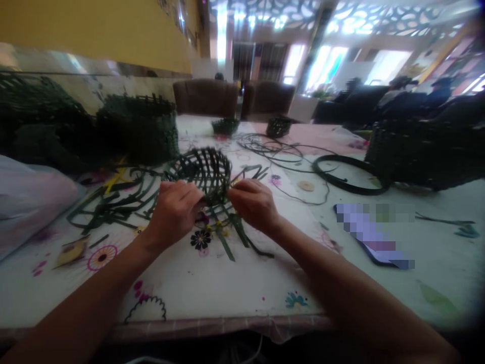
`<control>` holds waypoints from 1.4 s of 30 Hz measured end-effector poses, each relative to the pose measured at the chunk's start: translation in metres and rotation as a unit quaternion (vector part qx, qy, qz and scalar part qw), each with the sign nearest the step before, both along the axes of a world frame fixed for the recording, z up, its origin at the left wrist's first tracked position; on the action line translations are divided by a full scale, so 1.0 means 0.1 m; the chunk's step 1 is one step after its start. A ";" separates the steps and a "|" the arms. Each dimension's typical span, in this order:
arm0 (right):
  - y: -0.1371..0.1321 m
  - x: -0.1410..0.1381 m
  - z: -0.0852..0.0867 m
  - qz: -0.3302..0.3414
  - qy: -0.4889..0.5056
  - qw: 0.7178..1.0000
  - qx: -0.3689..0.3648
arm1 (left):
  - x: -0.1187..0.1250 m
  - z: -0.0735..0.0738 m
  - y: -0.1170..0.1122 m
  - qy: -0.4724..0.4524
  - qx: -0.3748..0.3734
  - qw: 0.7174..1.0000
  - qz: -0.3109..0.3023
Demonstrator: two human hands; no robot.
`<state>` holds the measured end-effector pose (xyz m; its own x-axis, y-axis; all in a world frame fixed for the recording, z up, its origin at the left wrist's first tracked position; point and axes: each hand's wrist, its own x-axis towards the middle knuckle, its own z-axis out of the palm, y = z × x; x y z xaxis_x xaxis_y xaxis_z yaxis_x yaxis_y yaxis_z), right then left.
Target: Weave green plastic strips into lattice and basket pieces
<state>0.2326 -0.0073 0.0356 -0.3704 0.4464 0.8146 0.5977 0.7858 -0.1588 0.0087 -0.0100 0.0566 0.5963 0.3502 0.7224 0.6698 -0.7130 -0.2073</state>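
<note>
A small dark green basket of woven strips (206, 169) is tilted on the table in front of me, its open lattice side facing up. My left hand (176, 205) is closed on the near left of its rim, fingers curled and partly hidden. On the near right edge, my right hand (253, 199) pinches the weave with thumb and fingers; whether a single strip end is between them is too small to tell. Loose green strips (227, 242) stick out below the basket toward me. More cut strips (113, 202) lie in a tangle left of my left hand.
Large dark woven baskets stand at the back left (140, 126) and right (424, 151). Coiled strips (276, 149), a dark hoop (352, 174), a blurred phone-like slab (371, 235) and scissors (447, 220) lie rightward. A pale plastic bag (34, 202) is at left. People sit far back right.
</note>
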 end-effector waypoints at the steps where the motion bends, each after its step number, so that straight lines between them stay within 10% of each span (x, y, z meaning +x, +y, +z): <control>1: 0.01 0.02 0.01 -0.007 -0.035 0.999 0.032 | -0.01 0.00 0.00 -0.003 -0.004 1.000 0.004; 20: 0.05 -0.02 0.03 0.048 0.115 0.966 -0.228 | -0.01 -0.08 0.03 -0.038 0.016 0.999 0.031; 32: -0.10 -0.27 -0.06 0.114 0.502 0.637 -0.574 | 0.09 -0.14 -0.06 0.001 0.116 0.991 0.061; 38: -0.14 -0.30 -0.02 0.133 0.527 0.599 -0.587 | 0.08 -0.15 -0.05 0.001 0.117 0.990 0.073; 42: -0.15 -0.27 0.02 0.136 0.482 0.639 -0.583 | 0.06 -0.16 -0.03 -0.001 0.110 0.992 0.063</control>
